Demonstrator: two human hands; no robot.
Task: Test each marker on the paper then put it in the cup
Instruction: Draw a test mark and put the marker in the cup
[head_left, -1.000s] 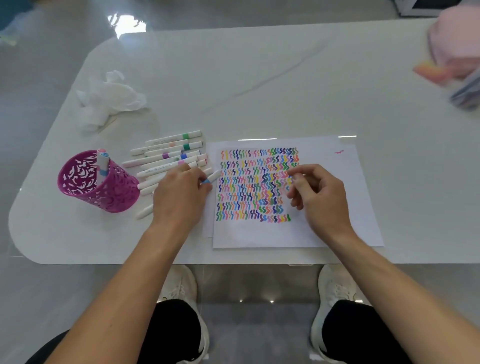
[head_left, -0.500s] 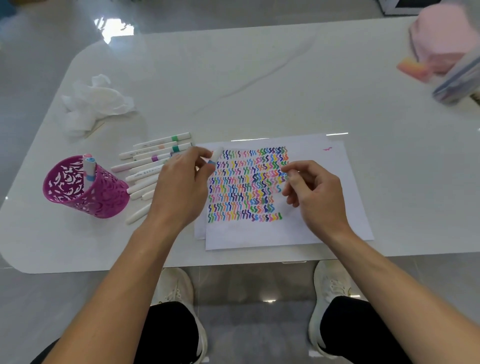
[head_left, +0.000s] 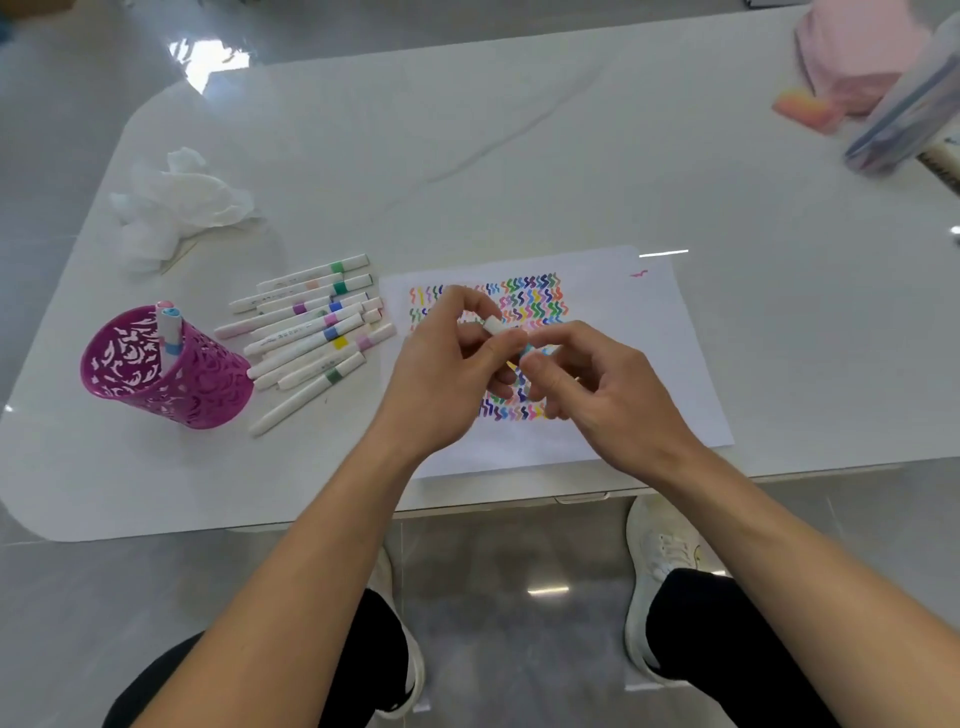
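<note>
One wide-angle camera, worn on the person's head, looks forward and steeply down over the near edge of a white table (head_left: 519, 156). It sits close. Both forearms run in from the bottom corners, and the left hand (head_left: 441, 384) and right hand (head_left: 618, 400) meet on a marker (head_left: 493, 326) near mid-frame, above the paper (head_left: 649, 364). The cup (head_left: 156, 374) stands at the left (the lens bends the table's edges there). Below the table edge the view takes in white shoes (head_left: 660, 551) on the floor (head_left: 519, 623). The frame cuts the table's far right corner.
</note>
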